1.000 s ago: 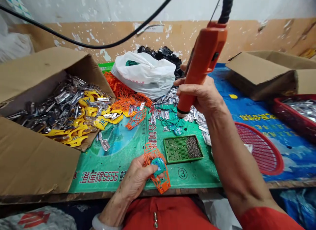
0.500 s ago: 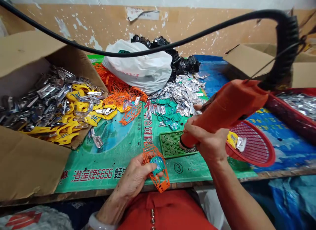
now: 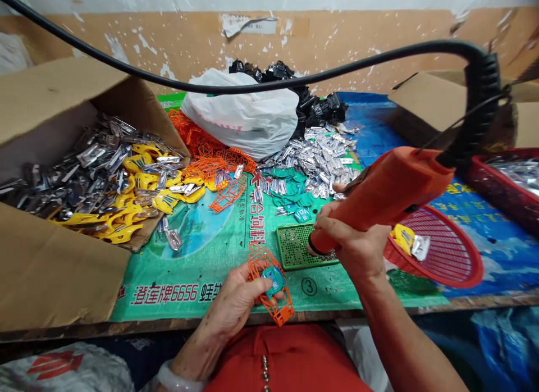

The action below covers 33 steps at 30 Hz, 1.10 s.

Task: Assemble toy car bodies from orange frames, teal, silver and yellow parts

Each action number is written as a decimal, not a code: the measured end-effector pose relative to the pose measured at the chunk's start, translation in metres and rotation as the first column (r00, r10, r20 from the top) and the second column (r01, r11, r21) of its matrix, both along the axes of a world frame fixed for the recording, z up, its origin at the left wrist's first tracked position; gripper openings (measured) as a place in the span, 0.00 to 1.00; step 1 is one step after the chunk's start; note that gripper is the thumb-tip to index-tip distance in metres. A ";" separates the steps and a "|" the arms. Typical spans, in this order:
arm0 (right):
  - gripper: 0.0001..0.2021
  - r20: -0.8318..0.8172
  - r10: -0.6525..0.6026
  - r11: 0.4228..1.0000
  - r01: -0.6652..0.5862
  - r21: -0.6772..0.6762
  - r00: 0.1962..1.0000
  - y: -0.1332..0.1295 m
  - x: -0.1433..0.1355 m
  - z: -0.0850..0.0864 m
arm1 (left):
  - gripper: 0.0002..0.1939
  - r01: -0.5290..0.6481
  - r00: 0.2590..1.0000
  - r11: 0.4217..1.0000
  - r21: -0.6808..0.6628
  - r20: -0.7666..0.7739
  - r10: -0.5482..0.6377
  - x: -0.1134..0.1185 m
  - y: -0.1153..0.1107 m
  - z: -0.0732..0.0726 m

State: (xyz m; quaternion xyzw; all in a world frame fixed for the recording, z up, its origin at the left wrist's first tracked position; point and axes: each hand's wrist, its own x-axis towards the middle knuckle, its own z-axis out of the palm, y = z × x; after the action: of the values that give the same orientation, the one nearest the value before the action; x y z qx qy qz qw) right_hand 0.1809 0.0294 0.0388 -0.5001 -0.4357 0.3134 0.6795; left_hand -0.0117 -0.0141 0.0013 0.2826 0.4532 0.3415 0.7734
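My left hand (image 3: 240,291) is closed on an orange plastic lattice frame (image 3: 281,313), with a small teal plastic part (image 3: 274,279) lying on it under my thumb. In my right hand (image 3: 357,240) is an orange electric screwdriver (image 3: 379,192), tilted down to the left, my fingers wrapped round its body. Its tip end reaches the green perforated tray (image 3: 290,251), which holds many small screws; the very tip is hidden. Teal parts (image 3: 290,198) lie loose behind the tray.
A cardboard box (image 3: 50,268) at left spills metal and yellow parts (image 3: 122,220). Orange frames (image 3: 210,156), a white bag (image 3: 248,114) and shiny metal pieces (image 3: 324,162) lie behind. A red basket (image 3: 455,246) stands at right. A black cable (image 3: 252,89) hangs across.
The whole view has shifted slightly. Both hands keep their holds, and the screwdriver's end stays at the screw tray with its cable end a little lower.
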 end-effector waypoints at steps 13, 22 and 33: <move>0.10 0.000 0.015 1.000 -0.015 0.004 1.000 -0.003 -0.001 0.002 | 0.18 -0.018 1.000 0.999 -0.033 -0.015 0.017 0.000 0.002 0.001; 0.14 0.001 0.012 1.000 -0.012 0.002 1.000 -0.007 -0.007 0.006 | 0.14 -0.009 1.000 1.000 -0.008 -0.026 0.009 0.000 0.003 -0.012; 0.10 -0.025 -0.008 0.999 0.010 0.054 1.000 -0.005 -0.005 0.029 | 0.14 -0.034 0.999 0.999 0.021 -0.020 0.034 0.005 0.004 -0.003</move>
State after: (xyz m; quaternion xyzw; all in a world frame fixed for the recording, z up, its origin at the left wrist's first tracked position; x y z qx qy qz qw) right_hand 0.1758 0.0245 0.0673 -0.4798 -0.4333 0.3047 0.6994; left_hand -0.0069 -0.0099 -0.0019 0.2864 0.4624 0.3561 0.7599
